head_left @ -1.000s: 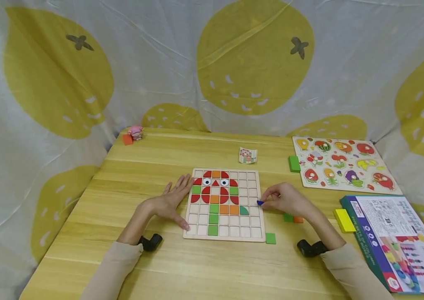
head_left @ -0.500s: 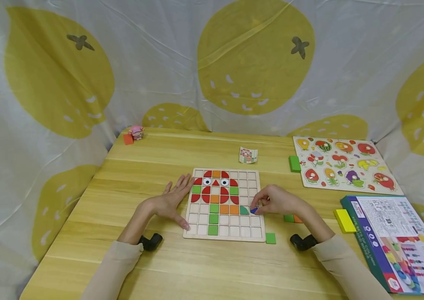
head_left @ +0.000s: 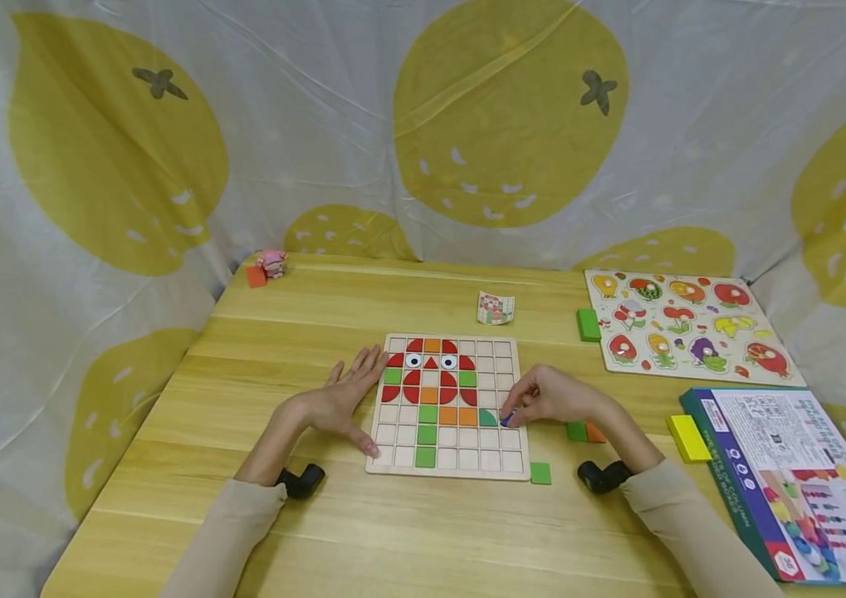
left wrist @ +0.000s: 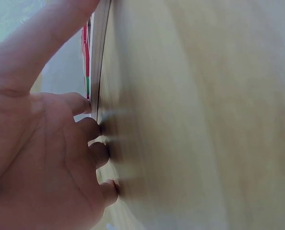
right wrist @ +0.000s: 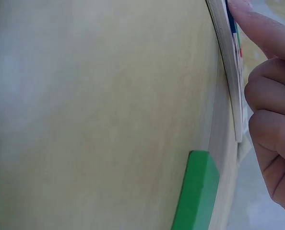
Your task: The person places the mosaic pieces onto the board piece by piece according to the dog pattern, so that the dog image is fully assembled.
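Observation:
A wooden grid board (head_left: 465, 459) lies mid-table, with red, orange, green and white-eyed tiles forming a figure on it. My right hand (head_left: 553, 394) pinches a small blue tile (head_left: 506, 421) at a cell near the board's right side, right beside a teal quarter-round tile (head_left: 487, 418). In the right wrist view the blue tile (right wrist: 231, 18) shows under the fingertip, at the board's edge. My left hand (head_left: 336, 407) lies with fingers spread along the board's left edge, thumb at the lower left corner. The left wrist view shows this hand's fingertips (left wrist: 100, 154) resting on the table beside the board.
Loose green (head_left: 540, 473) and orange (head_left: 596, 433) tiles lie right of the board. A small picture card (head_left: 496, 308) sits behind it. To the right are a fruit puzzle board (head_left: 662, 320), a yellow block (head_left: 688, 439) and a flat box (head_left: 781, 482). A pink figurine (head_left: 271, 264) stands back left.
My right hand has moved left from beside the board onto its right side, bringing the blue tile to a cell beside the teal tile. The left hand has stayed in place.

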{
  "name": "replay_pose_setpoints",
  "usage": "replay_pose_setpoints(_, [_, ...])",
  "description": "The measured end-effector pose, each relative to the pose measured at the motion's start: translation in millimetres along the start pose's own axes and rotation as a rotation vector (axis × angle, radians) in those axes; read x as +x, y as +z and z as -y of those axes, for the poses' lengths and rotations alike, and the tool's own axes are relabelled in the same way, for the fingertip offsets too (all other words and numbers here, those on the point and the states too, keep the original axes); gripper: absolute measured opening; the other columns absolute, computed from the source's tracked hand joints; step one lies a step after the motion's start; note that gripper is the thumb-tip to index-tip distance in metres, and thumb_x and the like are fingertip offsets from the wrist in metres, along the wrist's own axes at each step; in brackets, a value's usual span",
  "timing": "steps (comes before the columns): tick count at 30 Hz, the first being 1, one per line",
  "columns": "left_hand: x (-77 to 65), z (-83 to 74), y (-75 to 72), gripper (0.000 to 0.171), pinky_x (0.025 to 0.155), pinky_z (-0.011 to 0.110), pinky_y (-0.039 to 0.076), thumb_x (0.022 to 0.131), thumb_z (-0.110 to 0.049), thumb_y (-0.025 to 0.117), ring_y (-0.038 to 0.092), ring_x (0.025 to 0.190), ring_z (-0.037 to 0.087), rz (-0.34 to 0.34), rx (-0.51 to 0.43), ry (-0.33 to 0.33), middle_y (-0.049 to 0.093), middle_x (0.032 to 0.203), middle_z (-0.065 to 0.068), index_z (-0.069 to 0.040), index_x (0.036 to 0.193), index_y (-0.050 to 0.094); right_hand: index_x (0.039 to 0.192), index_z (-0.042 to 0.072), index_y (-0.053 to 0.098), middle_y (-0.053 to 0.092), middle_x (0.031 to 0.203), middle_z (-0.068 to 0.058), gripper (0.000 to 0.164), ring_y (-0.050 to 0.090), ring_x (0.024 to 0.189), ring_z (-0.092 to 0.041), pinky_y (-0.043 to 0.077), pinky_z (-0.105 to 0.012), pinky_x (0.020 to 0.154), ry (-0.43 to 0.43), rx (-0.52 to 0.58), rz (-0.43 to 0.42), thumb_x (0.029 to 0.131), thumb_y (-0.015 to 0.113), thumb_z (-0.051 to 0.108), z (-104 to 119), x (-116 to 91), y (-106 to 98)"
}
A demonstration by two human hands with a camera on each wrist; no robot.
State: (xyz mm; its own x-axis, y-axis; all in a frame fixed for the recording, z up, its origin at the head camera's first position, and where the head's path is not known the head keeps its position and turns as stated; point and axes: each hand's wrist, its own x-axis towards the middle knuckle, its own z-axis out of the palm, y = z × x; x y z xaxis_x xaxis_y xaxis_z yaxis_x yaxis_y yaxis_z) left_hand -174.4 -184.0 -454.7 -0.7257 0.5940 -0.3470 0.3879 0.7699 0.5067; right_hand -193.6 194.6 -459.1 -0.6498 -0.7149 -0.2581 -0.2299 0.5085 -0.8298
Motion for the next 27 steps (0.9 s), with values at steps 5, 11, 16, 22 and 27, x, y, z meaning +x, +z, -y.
replay_pose_setpoints(5, [-0.5,-1.7,-0.2,0.14,0.117,0.064,-0.007,0.061,-0.055,0.084,-0.018,0.149,0.037,0.004,0.005,-0.003,-0.021,0.161,0.016,-0.01,0.155,-0.009,0.091,0.016,0.077,0.051,0.06,0.005,0.01,0.033,0.052,-0.002,0.025,-0.015,0.048,0.009,-0.001,0.01,0.081,0.077,0.018,-0.7,0.3,-0.1])
replay_pose_setpoints(11, [-0.3,-1.6,-0.6,0.14,0.117,0.064,-0.007,0.061,-0.055,0.085,-0.017,0.149,0.037,-0.001,0.004,-0.001,-0.02,0.161,0.016,-0.01,0.155,-0.009,0.091,0.017,0.077,0.048,0.063,0.003,0.012,0.037,0.056,-0.005,0.028,-0.016,0.051,0.023,-0.014,-0.019,0.08,0.078,0.018,-2.2,-3.9,-3.3])
replay_pose_setpoints(16, [-0.4,-1.4,-1.0,0.14,0.117,0.064,-0.007,0.06,-0.055,0.085,-0.017,0.149,0.037,-0.002,0.002,0.0,-0.02,0.161,0.017,-0.01,0.155,-0.008,0.093,0.015,0.078,0.05,0.065,0.003,0.012,0.036,0.056,-0.005,0.027,-0.016,0.051,0.025,0.01,0.006,0.082,0.077,0.017,-2.4,-4.1,-3.8])
replay_pose_setpoints(22, [0.4,-1.5,-1.0,0.139,0.117,0.064,-0.007,0.061,-0.055,0.084,-0.017,0.149,0.036,0.004,0.003,-0.004,-0.02,0.161,0.016,-0.01,0.155,-0.008,0.099,0.02,0.076,0.046,0.066,0.004,0.019,0.038,0.059,-0.006,0.032,-0.018,0.053,0.087,0.006,-0.114,0.082,0.077,0.026,-4.8,-24.2,-9.5])
replay_pose_setpoints(27, [-0.4,-1.8,-1.6,0.14,0.118,0.063,-0.008,0.061,-0.055,0.085,-0.018,0.149,0.036,0.007,-0.009,-0.008,-0.02,0.161,0.015,-0.011,0.155,-0.009,0.104,0.013,0.074,0.04,0.064,0.003,0.029,0.034,0.058,-0.007,0.029,-0.022,0.051,0.179,0.03,-0.268,0.078,0.08,0.024,-12.2,-64.0,-12.8])
